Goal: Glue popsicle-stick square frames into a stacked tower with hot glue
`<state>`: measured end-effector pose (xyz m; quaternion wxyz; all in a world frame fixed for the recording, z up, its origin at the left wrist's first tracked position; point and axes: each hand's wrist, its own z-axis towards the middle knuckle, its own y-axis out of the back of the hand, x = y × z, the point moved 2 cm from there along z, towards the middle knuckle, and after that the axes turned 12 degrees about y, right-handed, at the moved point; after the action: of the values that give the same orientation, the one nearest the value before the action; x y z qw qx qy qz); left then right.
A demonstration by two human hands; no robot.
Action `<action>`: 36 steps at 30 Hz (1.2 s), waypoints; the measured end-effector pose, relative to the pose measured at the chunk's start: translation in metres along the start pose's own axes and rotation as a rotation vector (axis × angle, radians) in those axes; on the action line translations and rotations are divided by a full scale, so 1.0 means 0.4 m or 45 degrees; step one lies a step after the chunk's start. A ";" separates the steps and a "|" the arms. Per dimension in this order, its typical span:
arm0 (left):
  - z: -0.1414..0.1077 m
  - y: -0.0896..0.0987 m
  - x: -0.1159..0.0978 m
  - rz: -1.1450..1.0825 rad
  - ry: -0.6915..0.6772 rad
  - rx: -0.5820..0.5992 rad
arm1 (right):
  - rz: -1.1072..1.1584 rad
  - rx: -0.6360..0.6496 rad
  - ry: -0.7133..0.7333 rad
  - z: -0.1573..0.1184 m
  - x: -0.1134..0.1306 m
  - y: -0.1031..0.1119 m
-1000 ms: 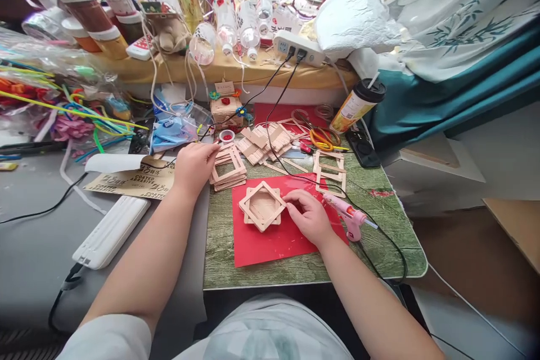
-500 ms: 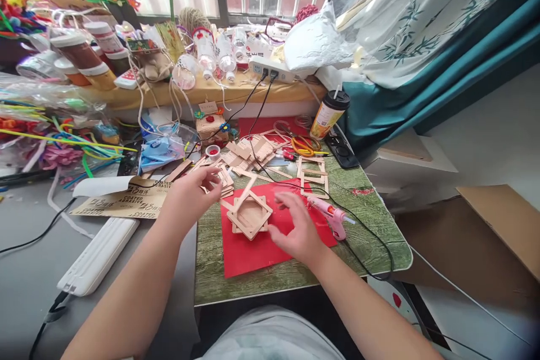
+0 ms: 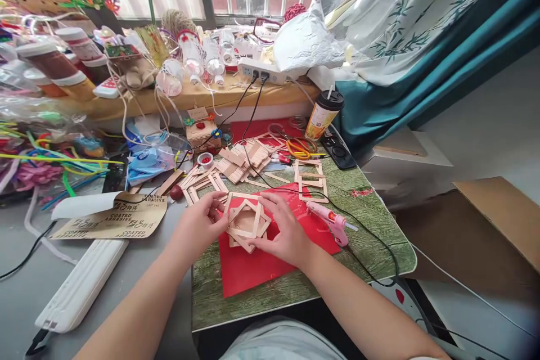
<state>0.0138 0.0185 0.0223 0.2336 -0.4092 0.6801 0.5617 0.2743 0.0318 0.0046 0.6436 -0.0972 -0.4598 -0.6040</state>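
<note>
Over a red sheet (image 3: pixel 240 278) lies a stack of square popsicle-stick frames (image 3: pixel 241 241), turned at angles to one another. A top stick frame (image 3: pixel 243 197) rests on or just above that stack. My left hand (image 3: pixel 205 222) grips the top frame's left side between thumb and fingers. At the frame's right side, my right hand (image 3: pixel 284 230) holds it with the fingers near the upper corner and the thumb near the lower one. Right of the hands, a pink glue gun (image 3: pixel 331 219) lies on the sheet's edge.
Behind the hands are piled sticks (image 3: pixel 248 158), another stick frame (image 3: pixel 312 180), orange-handled scissors (image 3: pixel 300 149) and a drink cup (image 3: pixel 324 115). Sandpaper (image 3: pixel 122 216) and a white power strip (image 3: pixel 82 284) lie left. A black cable (image 3: pixel 291 184) crosses behind the frames.
Both hands have closed in on the stack from its sides. The loose stick frame that leaned at the back left now sits over the stack, held between them. The view has shifted slightly.
</note>
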 end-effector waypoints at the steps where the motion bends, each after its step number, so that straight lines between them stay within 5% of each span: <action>1: -0.003 0.012 -0.005 0.000 -0.010 0.060 | 0.031 0.003 -0.008 0.000 -0.005 0.008; 5: -0.006 0.077 -0.011 0.135 -0.159 0.355 | 0.315 -0.015 -0.176 -0.020 -0.032 0.032; 9: 0.001 0.114 0.015 0.208 -0.301 0.415 | 0.456 0.052 -0.309 -0.045 -0.061 0.022; 21: -0.015 0.043 0.007 0.543 -0.447 0.416 | 0.204 0.360 -0.345 -0.030 -0.047 0.022; 36: -0.016 0.032 0.002 0.602 -0.604 0.339 | 0.064 0.370 -0.201 -0.030 -0.041 0.021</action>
<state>0.0039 0.0127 0.0306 0.2998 -0.0650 0.7500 0.5860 0.2900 0.0372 -0.0102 0.6278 -0.0617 -0.5888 -0.5054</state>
